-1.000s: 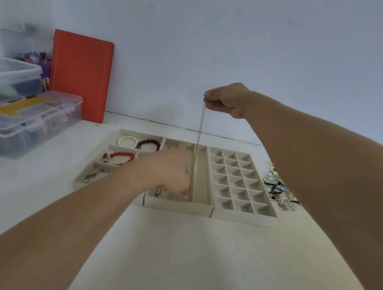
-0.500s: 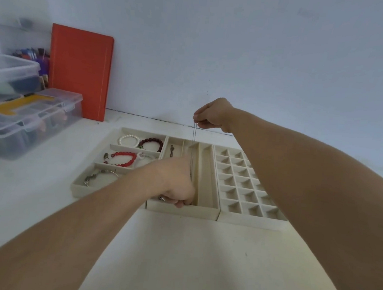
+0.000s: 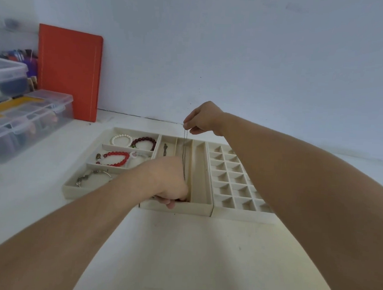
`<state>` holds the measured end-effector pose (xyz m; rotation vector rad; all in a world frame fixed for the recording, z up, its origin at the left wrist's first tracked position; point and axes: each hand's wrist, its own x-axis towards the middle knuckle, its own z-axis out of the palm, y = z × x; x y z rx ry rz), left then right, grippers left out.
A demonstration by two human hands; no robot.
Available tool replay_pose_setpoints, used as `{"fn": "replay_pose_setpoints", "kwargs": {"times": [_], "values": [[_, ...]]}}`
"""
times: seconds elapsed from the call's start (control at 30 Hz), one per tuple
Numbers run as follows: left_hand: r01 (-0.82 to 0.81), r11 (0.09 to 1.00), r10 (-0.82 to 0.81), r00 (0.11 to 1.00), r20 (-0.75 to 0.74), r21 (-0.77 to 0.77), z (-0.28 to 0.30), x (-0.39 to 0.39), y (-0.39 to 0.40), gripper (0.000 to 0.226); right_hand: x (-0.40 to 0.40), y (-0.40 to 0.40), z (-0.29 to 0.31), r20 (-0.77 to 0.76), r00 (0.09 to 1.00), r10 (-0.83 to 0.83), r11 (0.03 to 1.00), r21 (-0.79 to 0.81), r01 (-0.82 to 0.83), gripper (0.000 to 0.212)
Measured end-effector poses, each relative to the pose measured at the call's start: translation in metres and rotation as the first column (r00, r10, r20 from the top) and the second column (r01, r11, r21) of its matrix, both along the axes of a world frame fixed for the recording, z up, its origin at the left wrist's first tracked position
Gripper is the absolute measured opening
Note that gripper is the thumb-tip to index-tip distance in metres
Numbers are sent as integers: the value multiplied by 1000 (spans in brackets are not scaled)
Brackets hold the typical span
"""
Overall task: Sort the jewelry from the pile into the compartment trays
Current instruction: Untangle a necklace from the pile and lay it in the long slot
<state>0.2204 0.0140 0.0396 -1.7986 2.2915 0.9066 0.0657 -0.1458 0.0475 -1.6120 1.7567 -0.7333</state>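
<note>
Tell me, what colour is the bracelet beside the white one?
Dark red bracelet, seen in the head view.

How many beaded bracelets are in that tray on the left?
3. A white pearl one and a dark red one share the far compartment; a bright red one lies in the middle compartment. The left hand may hide more.

Against the pale wall [image 3: 260,47], standing upright, an orange-red notebook [image 3: 68,73]; left of it, on the white table [image 3: 178,257], two clear plastic boxes: a shallow one with yellow insert [image 3: 27,119] and, behind it, a deeper one [image 3: 5,75], with coloured items behind, blurred
</note>
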Motion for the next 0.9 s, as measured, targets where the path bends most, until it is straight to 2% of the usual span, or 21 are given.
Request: {"fn": "replay_pose_setpoints", "kwargs": {"times": [0.37,0.57,0.77,0.9], "values": [[11,999,-10,1000,25,-30,5,4,-1,36,4,19,-9,-198,969,148,985,-63,-163,9],[34,999,-31,997,65,-40,3,2,0,35,8,30,-4,-311,903,296,955,85,-284,11],[32,998,-27,996,85,-59,2,1,1,30,6,26,1,-385,883,268,962,58,-267,12],[29,997,-23,997,79,-71,0,1,-1,29,7,22,-9,-563,798,213,969,14,-248,14]]}}
